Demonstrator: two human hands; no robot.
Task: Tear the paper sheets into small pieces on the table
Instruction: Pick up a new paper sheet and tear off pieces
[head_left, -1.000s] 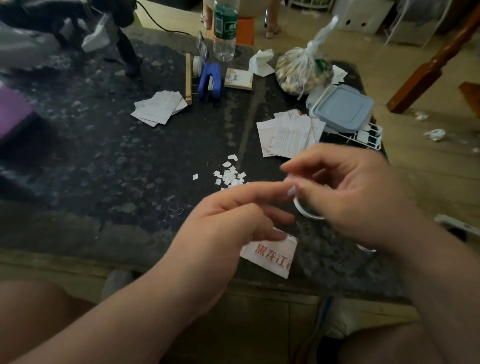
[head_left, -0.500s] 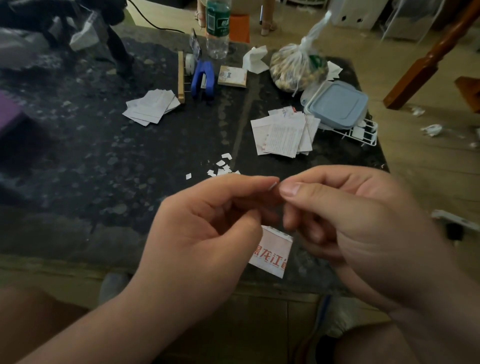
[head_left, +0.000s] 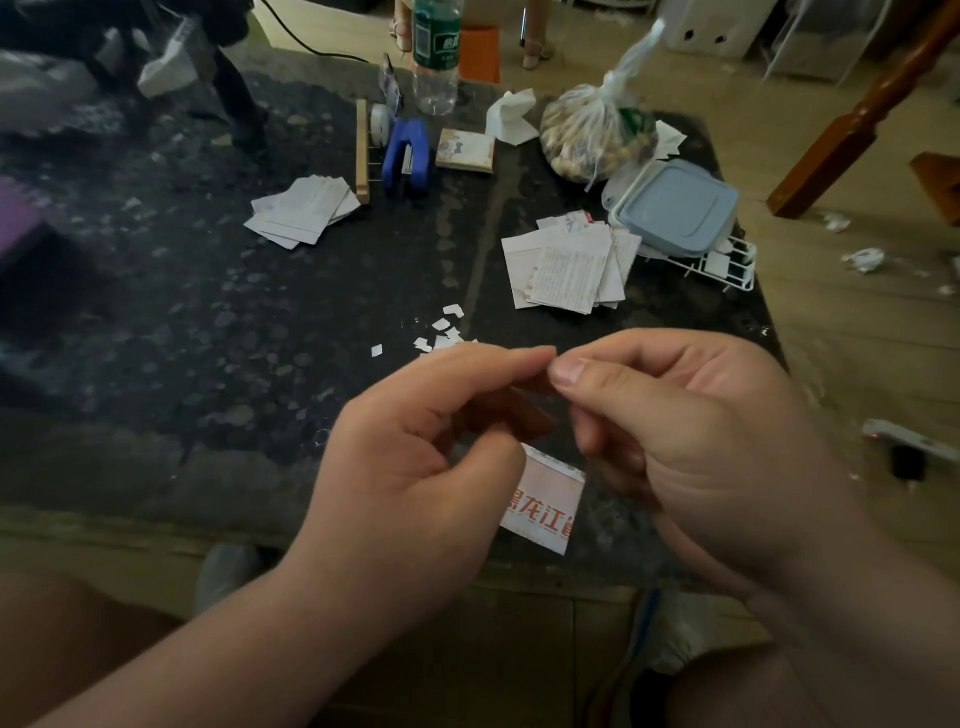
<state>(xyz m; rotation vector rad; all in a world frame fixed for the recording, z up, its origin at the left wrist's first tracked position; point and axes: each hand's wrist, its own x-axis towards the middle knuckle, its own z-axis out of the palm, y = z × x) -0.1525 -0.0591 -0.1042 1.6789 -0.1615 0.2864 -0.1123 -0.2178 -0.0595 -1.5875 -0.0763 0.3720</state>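
- Paper sheets (head_left: 569, 270) lie in a fanned stack right of ctr on the table (head_left: 156, 338), just beside a blue-lidded box (head_left: 675, 208). The box sits on a white wire rack (head_left: 727, 270) at the table's right edge.
- 2nd stack of sheets (head_left: 304, 210) lies left of ctr, touching a wooden strip (head_left: 362, 150); blue stapler (head_left: 408, 158) just beside the strip.
- Torn pieces (head_left: 441, 332) are scattered mid-table; the nearest are partly hidden behind the fingertips.
- Red-print sheet (head_left: 548, 506) lies flat nr the near edge, its left part covered by the left hand (head_left: 415, 457).
- Left hand & right hand (head_left: 701, 441) are over the table, fingers curled, pinched tip to tip. Can't tell whether a scrap sits btw them.
- Far side: clear bottle (head_left: 436, 57) w/ green label, tied plastic bag (head_left: 597, 137), crumpled tissue (head_left: 511, 117), small notepad (head_left: 466, 150).
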